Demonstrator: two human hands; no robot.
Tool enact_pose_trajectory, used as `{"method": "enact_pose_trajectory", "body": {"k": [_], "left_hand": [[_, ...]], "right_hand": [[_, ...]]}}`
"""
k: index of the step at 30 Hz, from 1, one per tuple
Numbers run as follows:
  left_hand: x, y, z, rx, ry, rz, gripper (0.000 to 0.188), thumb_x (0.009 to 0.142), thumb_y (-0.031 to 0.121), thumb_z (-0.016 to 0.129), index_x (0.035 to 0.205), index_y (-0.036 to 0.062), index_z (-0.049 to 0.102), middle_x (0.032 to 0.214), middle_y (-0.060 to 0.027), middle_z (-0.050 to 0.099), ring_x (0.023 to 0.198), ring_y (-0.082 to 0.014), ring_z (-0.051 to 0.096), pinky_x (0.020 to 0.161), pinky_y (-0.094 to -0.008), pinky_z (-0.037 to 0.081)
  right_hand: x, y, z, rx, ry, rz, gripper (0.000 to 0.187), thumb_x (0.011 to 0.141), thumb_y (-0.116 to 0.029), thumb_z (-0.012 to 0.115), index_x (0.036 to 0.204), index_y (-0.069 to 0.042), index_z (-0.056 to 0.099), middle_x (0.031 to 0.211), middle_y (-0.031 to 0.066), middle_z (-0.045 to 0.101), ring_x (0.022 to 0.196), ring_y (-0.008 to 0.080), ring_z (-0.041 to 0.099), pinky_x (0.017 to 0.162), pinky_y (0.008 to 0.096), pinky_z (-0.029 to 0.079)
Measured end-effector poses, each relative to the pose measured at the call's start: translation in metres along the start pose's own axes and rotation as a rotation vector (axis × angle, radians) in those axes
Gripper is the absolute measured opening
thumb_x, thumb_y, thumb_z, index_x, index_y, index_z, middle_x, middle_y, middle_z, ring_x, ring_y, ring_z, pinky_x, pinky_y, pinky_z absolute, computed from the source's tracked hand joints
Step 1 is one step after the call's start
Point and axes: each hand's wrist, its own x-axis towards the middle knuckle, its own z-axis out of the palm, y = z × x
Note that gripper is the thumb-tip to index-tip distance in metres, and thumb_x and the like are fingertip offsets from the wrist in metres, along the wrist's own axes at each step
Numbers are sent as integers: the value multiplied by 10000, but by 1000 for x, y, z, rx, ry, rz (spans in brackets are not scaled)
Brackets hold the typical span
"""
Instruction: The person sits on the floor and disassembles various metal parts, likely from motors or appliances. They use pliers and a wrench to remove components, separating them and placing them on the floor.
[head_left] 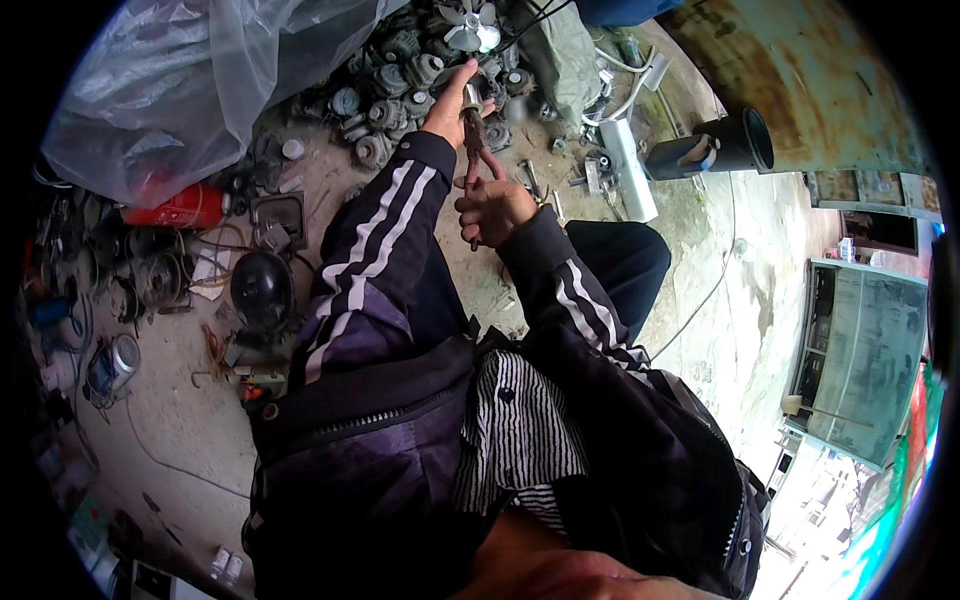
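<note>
My left hand (446,116) is closed around a small shiny metal cylinder (471,97), with the thumb stretched along it. In my right hand (498,212) are pliers (474,148) with dark, rusty jaws and reddish handles. Their jaws meet the near end of the cylinder; whether they are clamped on it I cannot tell. The fingers of my right hand wrap round the handles. Just beyond my left hand lies a heap of dirty motor-like parts (390,85), with a silver fan blade (470,28) on top.
Clear plastic sheeting (190,90) hangs at the far left, above a red cylinder (180,207). A black helmet-like dome (262,290) sits on the floor left of my arm. Tools (534,180), a white casing (628,170) and a black tube (710,145) lie to the right.
</note>
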Motion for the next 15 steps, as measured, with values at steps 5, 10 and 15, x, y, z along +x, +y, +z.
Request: {"method": "enact_pose_trajectory", "body": {"k": [5, 10, 15], "left_hand": [[14, -7, -13, 31, -23, 10, 622, 705, 393, 817, 1186, 126, 526, 1135, -109, 492, 943, -326, 603, 844, -417, 556], [7, -8, -8, -40, -57, -33, 620, 710, 389, 815, 1191, 128, 523, 1154, -107, 474, 947, -369, 596, 849, -446, 553], [-3, 0, -2, -34, -64, -16, 596, 712, 391, 812, 1160, 112, 535, 1109, -97, 484, 909, -321, 598, 824, -437, 560]], "right_hand": [[27, 16, -33, -1223, 579, -304, 528, 715, -113, 580, 1225, -102, 445, 835, 127, 593, 645, 280, 556, 622, 410, 460], [-11, 0, -5, -336, 138, -171, 537, 732, -14, 548, 1238, -175, 467, 903, 83, 574, 578, 222, 468, 563, 386, 397], [-18, -1, -3, 42, -8, -36, 543, 743, 19, 536, 1228, -208, 444, 909, 74, 569, 567, 204, 444, 526, 365, 361]]}}
